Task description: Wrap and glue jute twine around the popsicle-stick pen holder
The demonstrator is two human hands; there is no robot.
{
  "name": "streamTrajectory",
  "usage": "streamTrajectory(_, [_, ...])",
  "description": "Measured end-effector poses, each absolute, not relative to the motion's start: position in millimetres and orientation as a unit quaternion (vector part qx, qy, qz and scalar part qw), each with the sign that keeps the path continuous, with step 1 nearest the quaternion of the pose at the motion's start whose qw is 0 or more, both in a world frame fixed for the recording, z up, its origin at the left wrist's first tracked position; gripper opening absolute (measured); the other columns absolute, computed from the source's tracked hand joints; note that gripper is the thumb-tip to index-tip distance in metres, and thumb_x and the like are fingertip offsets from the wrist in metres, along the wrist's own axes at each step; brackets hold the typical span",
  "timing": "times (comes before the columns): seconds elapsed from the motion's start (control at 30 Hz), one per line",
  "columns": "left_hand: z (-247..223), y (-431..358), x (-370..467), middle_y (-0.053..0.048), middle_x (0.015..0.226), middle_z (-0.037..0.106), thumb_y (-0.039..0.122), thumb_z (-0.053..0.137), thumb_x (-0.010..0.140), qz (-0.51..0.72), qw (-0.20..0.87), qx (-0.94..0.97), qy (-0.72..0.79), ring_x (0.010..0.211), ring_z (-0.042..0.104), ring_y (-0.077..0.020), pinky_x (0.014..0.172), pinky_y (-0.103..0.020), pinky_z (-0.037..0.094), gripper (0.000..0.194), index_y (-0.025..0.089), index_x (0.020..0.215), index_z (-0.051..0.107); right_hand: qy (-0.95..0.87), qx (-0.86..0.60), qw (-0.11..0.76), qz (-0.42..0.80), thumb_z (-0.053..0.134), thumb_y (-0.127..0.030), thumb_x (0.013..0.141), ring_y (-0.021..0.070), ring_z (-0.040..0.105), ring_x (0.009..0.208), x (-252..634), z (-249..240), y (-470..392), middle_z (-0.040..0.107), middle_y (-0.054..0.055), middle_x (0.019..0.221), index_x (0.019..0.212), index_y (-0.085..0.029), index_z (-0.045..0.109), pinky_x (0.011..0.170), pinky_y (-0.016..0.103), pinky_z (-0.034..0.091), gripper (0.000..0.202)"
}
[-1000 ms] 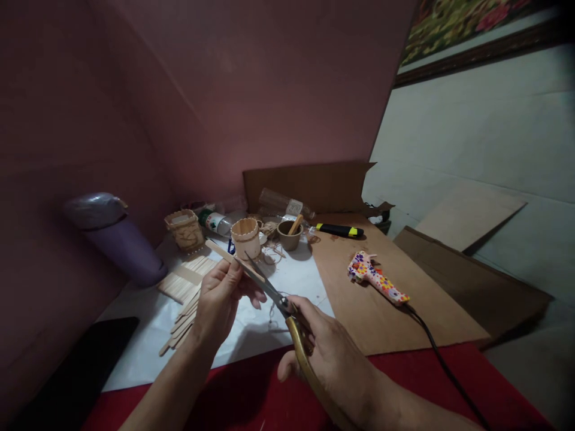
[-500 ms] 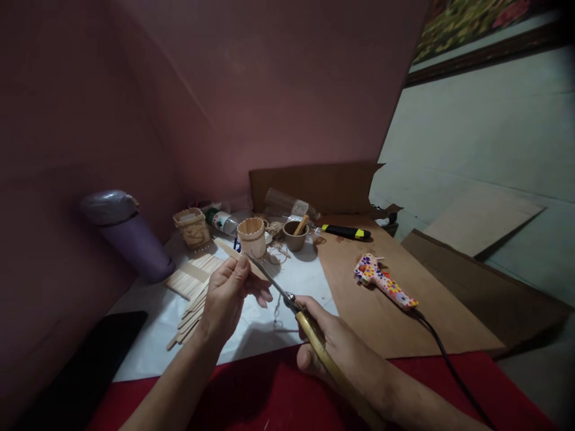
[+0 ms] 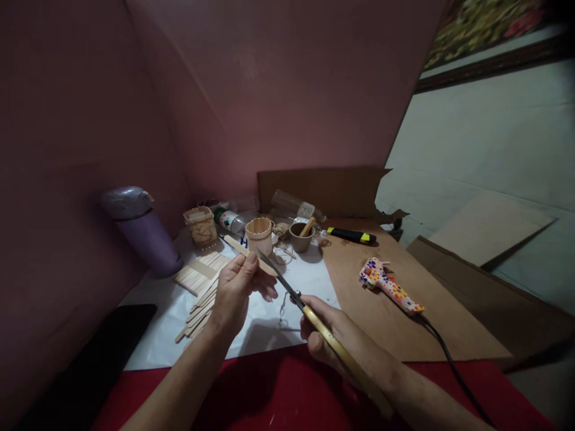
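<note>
My left hand (image 3: 239, 284) pinches a flat wooden craft stick (image 3: 237, 245) between thumb and fingers, its far end pointing up and left. In my right hand (image 3: 335, 332) is a pair of shears (image 3: 321, 329) with yellowish handles and dark narrow blades. The blade tips lie at the stick, just right of my left thumb. Whether the blades are apart there, I cannot make out. Left of my left hand, several loose craft sticks (image 3: 197, 312) fan out beside a banded bundle of sticks (image 3: 198, 270). Just behind the held stick stands a small wooden cup (image 3: 259, 237) with a scalloped rim.
Further back are a second decorated cup (image 3: 200, 227), plastic bottles (image 3: 230, 221), a brown pot (image 3: 302, 238) and twine. A yellow-black utility knife (image 3: 351, 235) and a flowered glue gun (image 3: 389, 287) with a black cord lie on cardboard. A purple tumbler (image 3: 146, 236) stands left.
The view has shifted slightly, so everything sits a little further right. My hands keep nearly the same hold, with the stick and shears still together.
</note>
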State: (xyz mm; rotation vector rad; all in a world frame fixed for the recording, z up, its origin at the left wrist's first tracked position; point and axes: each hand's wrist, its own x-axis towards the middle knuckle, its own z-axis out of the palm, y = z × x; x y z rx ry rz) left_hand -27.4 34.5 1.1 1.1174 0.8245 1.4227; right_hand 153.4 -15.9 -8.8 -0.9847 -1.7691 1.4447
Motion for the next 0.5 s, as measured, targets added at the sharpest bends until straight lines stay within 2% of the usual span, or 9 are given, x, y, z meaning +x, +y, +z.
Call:
streamTrajectory(0.13, [1.9,35.1,-27.4,-0.005,0.053,0.066,0.040,0.060,0.083,0.603,0.538,0.468,0.357,0.040,0.059,-0.0143,0.040,-0.024,0.044,0.033,0.013,0.065,0.056,-0.671,-0.380,0.312,0.555,0.040,-0.087,0.067,0.0099,0.031,0.060,150.7,-1.2,-16.7,0.040,-0.003,0.072,0.098,-0.016,0.045,0.049,0.023,0.028,0.078])
streamTrajectory(0.23, [1.7,35.8,-27.7,-0.005,0.054,0.065,0.040,0.059,0.083,0.607,0.537,0.462,0.361,0.040,0.058,-0.0139,0.040,-0.024,0.044,0.033,0.013,0.064,0.056,-0.661,-0.385,0.308,0.565,0.041,-0.088,0.065,0.0100,0.030,0.059,147.8,7.7,-19.4,0.038,-0.003,0.070,0.091,-0.017,0.044,0.050,0.024,0.028,0.076])
streamTrajectory(0.33, [0.5,36.5,-28.6,-0.005,0.054,0.065,0.040,0.059,0.083,0.610,0.535,0.454,0.367,0.039,0.057,-0.0139,0.039,-0.024,0.043,0.034,0.013,0.063,0.055,-0.639,-0.390,0.312,0.585,0.050,-0.081,0.068,0.0101,0.032,0.059,144.7,11.9,-20.6,0.040,-0.003,0.071,0.088,-0.018,0.044,0.052,0.025,0.030,0.066])
streamTrajectory(0.5, [-0.6,38.2,-29.3,-0.004,0.054,0.065,0.040,0.058,0.083,0.614,0.537,0.449,0.364,0.039,0.058,-0.0143,0.038,-0.024,0.043,0.033,0.013,0.064,0.055,-0.589,-0.411,0.338,0.608,0.056,-0.066,0.074,0.0141,0.047,0.069,142.5,6.6,-19.0,0.048,0.000,0.075,0.086,-0.020,0.049,0.064,0.028,0.039,0.047])
